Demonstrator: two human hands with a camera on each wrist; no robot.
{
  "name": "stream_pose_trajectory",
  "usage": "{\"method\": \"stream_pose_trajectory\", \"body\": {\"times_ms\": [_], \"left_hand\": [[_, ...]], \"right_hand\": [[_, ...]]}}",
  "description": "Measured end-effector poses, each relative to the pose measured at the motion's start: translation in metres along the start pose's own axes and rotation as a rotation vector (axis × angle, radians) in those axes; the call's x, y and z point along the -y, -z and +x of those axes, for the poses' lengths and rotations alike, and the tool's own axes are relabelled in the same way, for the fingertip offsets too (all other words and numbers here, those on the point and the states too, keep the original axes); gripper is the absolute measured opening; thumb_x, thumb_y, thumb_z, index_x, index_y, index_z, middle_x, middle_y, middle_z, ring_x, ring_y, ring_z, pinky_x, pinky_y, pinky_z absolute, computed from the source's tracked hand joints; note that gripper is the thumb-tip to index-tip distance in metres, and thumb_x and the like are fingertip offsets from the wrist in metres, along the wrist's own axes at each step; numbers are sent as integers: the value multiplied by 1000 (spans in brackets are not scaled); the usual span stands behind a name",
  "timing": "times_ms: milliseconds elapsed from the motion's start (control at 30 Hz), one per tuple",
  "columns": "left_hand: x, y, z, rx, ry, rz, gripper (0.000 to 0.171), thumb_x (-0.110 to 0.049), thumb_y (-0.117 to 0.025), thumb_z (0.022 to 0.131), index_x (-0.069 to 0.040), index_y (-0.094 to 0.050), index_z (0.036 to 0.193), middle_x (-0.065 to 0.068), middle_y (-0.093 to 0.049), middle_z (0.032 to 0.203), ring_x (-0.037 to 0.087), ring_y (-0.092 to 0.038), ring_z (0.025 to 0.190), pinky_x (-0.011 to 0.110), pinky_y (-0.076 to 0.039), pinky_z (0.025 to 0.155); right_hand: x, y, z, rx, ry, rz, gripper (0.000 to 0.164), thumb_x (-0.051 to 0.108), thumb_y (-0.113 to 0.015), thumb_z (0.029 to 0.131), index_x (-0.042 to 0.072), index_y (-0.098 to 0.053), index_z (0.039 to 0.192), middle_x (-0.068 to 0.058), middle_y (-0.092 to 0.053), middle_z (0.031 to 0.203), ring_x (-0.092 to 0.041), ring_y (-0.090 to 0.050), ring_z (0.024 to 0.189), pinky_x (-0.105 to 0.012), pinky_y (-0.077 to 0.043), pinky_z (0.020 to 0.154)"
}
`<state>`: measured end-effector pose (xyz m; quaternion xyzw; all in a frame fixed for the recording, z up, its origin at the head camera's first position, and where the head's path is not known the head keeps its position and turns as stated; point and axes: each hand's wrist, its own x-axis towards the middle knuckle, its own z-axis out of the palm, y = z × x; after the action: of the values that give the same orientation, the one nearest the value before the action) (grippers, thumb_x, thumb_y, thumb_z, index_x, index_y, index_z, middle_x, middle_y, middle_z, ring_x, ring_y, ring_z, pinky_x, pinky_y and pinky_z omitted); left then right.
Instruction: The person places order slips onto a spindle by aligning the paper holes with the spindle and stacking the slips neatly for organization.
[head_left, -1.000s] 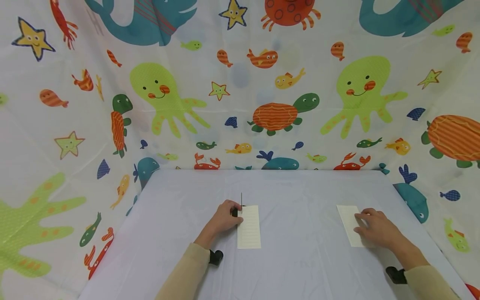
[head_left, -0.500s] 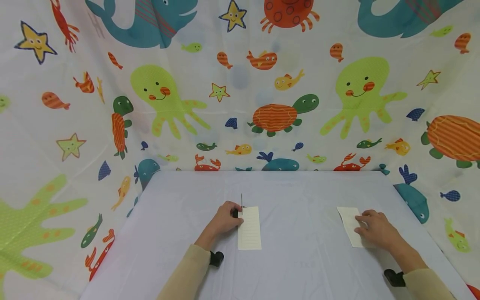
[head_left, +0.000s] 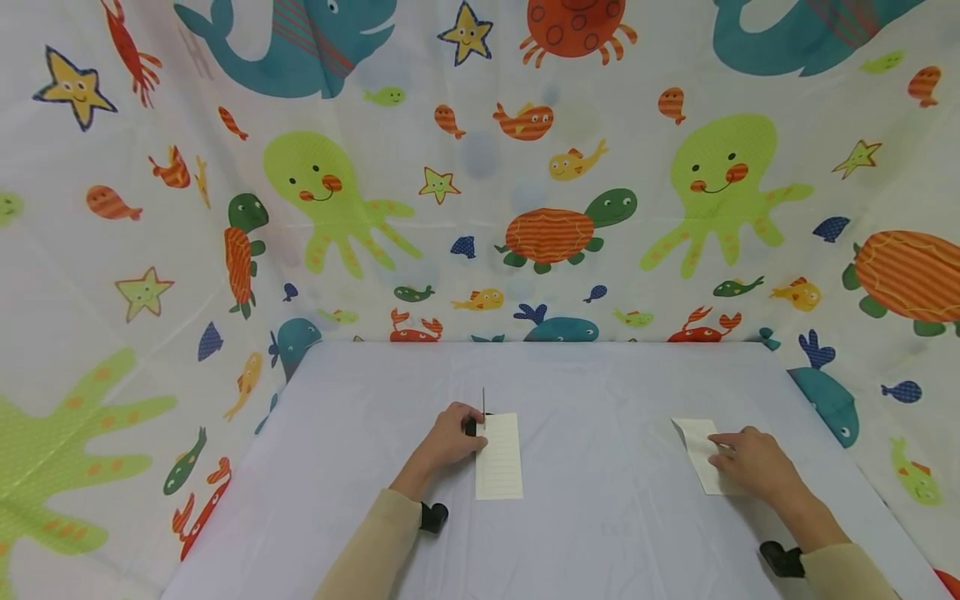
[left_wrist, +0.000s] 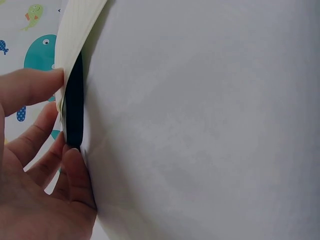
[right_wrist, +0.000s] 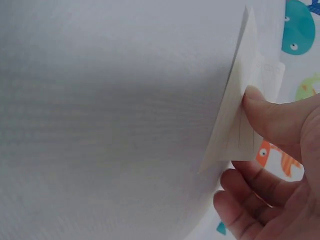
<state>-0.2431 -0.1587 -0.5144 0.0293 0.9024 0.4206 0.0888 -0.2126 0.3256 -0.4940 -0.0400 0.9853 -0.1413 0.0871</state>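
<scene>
In the head view my left hand point(head_left: 453, 435) pinches the upper left edge of a lined cream paper point(head_left: 500, 458) lying on the table. A small black object point(head_left: 470, 426) shows between its thumb and index finger, with a thin dark upright line beside it. From the left wrist, that black object point(left_wrist: 74, 107) appears as a long narrow bar against the paper's underside; its kind is unclear. To the right, my right hand point(head_left: 757, 464) pinches a second lined paper point(head_left: 699, 462), whose upper left corner is bent up. Its thumb presses the creased sheet point(right_wrist: 232, 117) in the right wrist view.
A white cloth covers the table point(head_left: 592, 433). Behind and at both sides hangs a white curtain point(head_left: 480, 192) printed with sea animals. A black wrist mount point(head_left: 433, 517) sits at the left cuff, and another mount point(head_left: 782, 558) at the right.
The right hand has shifted slightly down, and the upper left corner of its paper has bent up and inward. The left hand and its paper stay almost where they were.
</scene>
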Motion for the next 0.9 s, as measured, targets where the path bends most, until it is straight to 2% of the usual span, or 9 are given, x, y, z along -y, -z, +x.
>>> {"method": "stream_pose_trajectory", "body": {"times_ms": [100,300,533,733,900], "left_hand": [[1,-1,0,5,14,-1,29,-12,-78,86,-8,-65,111,13,-54,129,31,-49,111,52,-45,100],[0,0,0,10,31,2,29,-14,-78,86,-9,-65,112,12,-54,129,31,-49,112,53,-45,100],[0,1,0,10,23,14,29,-14,-77,87,-9,-65,113,12,-54,130,30,-49,112,52,-44,101],[-1,1,-1,5,24,9,29,-14,-77,87,-9,-65,112,12,-54,130,31,-49,112,52,-44,101],[-2,1,-1,10,32,6,29,-14,-77,87,-9,-65,113,13,-54,131,31,-49,113,53,-43,102]], "right_hand": [[1,2,1,35,-14,26,46,21,-73,92,-8,-64,126,-37,-60,111,-53,-58,102,-64,-49,86],[2,1,1,65,-68,103,51,22,-72,93,-9,-58,132,-41,-55,124,-58,-53,114,-66,-45,91],[3,3,0,77,-101,206,61,27,-73,93,-9,-52,138,-45,-50,127,-57,-53,112,-64,-49,88],[0,2,-1,68,-124,343,56,24,-71,95,-8,-54,138,-43,-51,127,-48,-55,105,-59,-51,87],[-1,2,0,71,-177,460,51,25,-70,96,-7,-57,134,-40,-49,132,-50,-50,114,-63,-45,96]]}}
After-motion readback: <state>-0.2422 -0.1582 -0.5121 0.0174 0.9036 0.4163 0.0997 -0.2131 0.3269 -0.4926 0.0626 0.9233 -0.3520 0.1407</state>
